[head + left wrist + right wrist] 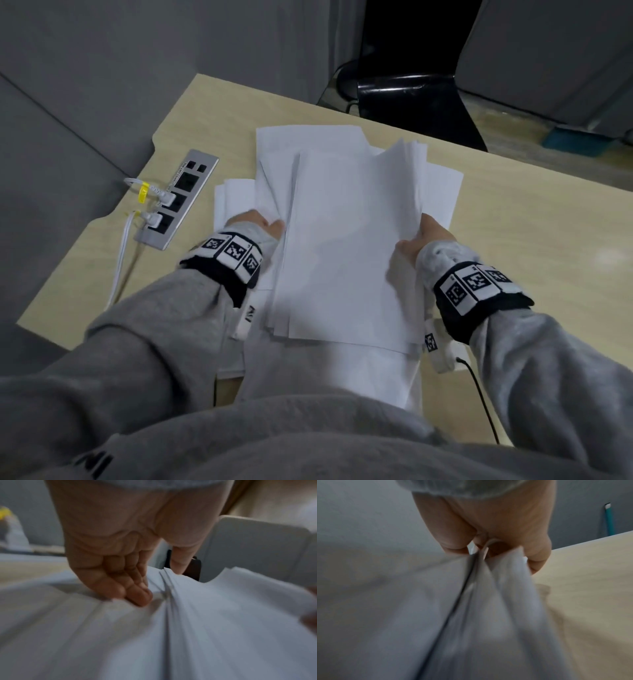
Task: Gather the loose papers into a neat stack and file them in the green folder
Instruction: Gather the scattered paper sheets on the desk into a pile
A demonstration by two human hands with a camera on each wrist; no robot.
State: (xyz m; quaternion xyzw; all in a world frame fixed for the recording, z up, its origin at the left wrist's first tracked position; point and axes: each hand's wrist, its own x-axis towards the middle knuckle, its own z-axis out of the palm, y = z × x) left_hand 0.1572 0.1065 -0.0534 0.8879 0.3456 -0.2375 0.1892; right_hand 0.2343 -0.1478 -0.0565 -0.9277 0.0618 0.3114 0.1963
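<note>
Clearly both the left hand (260, 224) and right hand (423, 240) grip the uneven bundle of papers (349, 240) above the desk (513, 219); loosely pinched sheets could slide out and scatter.

Bundle of white papers (346, 246) raised off the worktop, tilted, sheets uneven, edges fanned at far right corner and stepped along near edge. Held at both long sides. More loose white sheets (308, 144) lie flat beneath and beyond, overlapping at varied angles, some jutting left, some right. Wrist views: sheet edges bunched, blurred. Green folder not visible
</note>
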